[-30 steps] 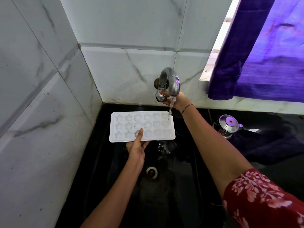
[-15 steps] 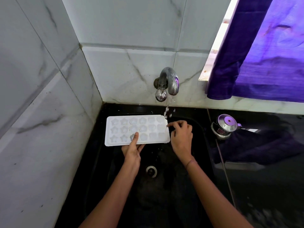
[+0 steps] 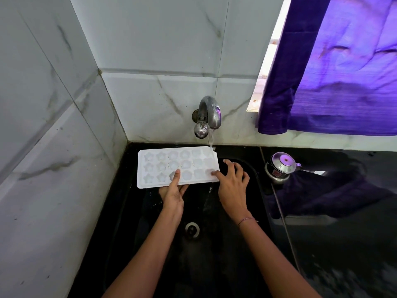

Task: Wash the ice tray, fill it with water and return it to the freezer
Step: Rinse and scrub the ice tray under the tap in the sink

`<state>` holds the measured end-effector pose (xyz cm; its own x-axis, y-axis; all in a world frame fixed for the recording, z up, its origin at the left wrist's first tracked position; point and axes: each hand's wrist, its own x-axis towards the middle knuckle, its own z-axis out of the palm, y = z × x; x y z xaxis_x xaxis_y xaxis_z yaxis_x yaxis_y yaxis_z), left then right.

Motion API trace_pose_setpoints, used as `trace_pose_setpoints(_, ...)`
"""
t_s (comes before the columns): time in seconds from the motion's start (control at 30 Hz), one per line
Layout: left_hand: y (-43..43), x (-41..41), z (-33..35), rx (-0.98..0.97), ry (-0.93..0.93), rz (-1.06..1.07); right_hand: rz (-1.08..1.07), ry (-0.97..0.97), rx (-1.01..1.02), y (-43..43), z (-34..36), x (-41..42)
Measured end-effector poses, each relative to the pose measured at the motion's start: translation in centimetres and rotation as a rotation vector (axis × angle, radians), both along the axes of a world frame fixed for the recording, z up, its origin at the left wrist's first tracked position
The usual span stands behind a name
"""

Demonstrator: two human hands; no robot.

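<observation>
A white ice tray with star and heart moulds is held level over the black sink. My left hand grips its near long edge, thumb on top and fingers underneath. At the tray's right end my right hand rests, thumb pressing a corner mould, fingers curled past the edge. A chrome tap on the back wall runs a thin stream of water onto the tray's far right corner.
The sink drain lies below my wrists. A steel pot lid with a purple knob sits on the black counter to the right, beside a dark cloth. A purple curtain hangs at upper right. Marble tiles wall the left and back.
My right hand left the tap handle, came down and took the tray's right end. The tray shifted slightly left and lower, and water now runs steadily onto its corner.
</observation>
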<state>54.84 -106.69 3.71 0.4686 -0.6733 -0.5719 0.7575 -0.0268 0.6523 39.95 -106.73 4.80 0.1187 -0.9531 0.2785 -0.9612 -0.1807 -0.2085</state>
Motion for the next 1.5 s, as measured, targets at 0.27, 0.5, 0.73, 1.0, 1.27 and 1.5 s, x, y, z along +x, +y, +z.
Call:
trace_pose_setpoints(0.27,-1.6,-0.1,0.9,-0.059,0.012,0.01,0.038,0.019,-0.034,-1.7,0.3,-0.1)
trace_pose_setpoints(0.5,-1.9,0.6,1.1,-0.075,-0.007,0.021,0.108,0.039,-0.006,-2.5,-0.2,0.1)
trace_pose_setpoints(0.73,-1.9,0.9,0.9,-0.066,-0.016,0.027,0.146,0.113,-0.035,-3.0,-0.7,0.1)
trace_pose_setpoints(1.0,-1.4,1.2,0.8,-0.061,-0.077,-0.001,0.231,0.116,0.007,-2.5,-1.6,0.2)
trace_pose_setpoints(1.27,-1.1,0.9,-0.4,-0.004,-0.45,-0.115,0.253,0.1,0.169,-1.5,-2.6,0.2)
trace_pose_setpoints(1.5,-0.2,1.4,-0.1,0.091,-0.794,-0.288,0.215,-0.184,0.274,-2.6,-2.4,0.4)
